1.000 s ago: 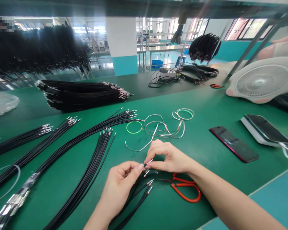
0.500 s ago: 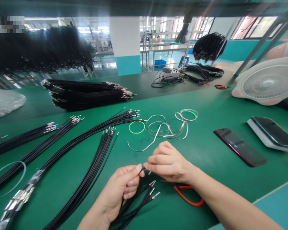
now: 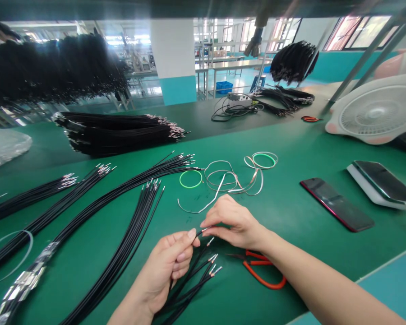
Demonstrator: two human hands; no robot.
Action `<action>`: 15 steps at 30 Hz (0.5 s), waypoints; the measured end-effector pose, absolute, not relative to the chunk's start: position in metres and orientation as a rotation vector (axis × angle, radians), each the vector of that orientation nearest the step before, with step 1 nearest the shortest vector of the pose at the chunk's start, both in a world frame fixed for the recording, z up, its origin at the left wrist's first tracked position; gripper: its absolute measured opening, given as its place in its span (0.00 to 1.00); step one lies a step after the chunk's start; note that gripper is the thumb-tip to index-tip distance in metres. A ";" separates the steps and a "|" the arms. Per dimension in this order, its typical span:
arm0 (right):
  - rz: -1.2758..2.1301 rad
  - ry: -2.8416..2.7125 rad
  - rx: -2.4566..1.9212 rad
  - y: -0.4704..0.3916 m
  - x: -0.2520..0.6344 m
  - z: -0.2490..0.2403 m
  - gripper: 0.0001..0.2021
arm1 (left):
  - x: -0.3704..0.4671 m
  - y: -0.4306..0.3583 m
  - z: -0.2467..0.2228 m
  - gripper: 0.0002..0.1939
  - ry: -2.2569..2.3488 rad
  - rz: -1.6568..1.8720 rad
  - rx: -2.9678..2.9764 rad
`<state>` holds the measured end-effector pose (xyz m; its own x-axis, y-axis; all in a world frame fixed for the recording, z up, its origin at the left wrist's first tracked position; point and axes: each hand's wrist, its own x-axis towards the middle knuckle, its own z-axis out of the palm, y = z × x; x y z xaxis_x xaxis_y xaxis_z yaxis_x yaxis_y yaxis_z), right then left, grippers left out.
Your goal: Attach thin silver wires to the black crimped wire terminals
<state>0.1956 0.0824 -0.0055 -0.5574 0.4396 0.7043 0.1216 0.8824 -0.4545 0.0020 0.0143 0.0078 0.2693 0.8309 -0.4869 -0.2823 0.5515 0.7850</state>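
My left hand pinches a thin black cable between thumb and forefinger, a short way from its tip. The thumb and fingertips of my right hand are closed on the end of that same cable. Just below my hands lie several more black cables with bare, silvery ends, partly hidden by my left hand. Beside them, under my right forearm, are scissors with red-orange handles. Beyond my hands, loose white strips curl on the green table.
Black cable bundles spread over the left side, with a thick stack behind. A green ring lies near the middle. To the right are a phone, a second dark-screened device and a white fan.
My right hand's fingers have loosened from a curled fist into a fingertip pinch at the cable's end. The scissors show more now. My left hand has kept its hold.
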 end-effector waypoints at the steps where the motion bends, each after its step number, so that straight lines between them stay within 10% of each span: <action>1: 0.453 -2.142 -0.403 0.082 0.196 -0.005 0.04 | 0.002 0.014 0.008 0.17 1.040 0.820 0.634; 15: 0.637 -2.109 -0.443 0.080 0.195 -0.006 0.04 | 0.004 0.012 0.011 0.15 1.162 0.841 0.816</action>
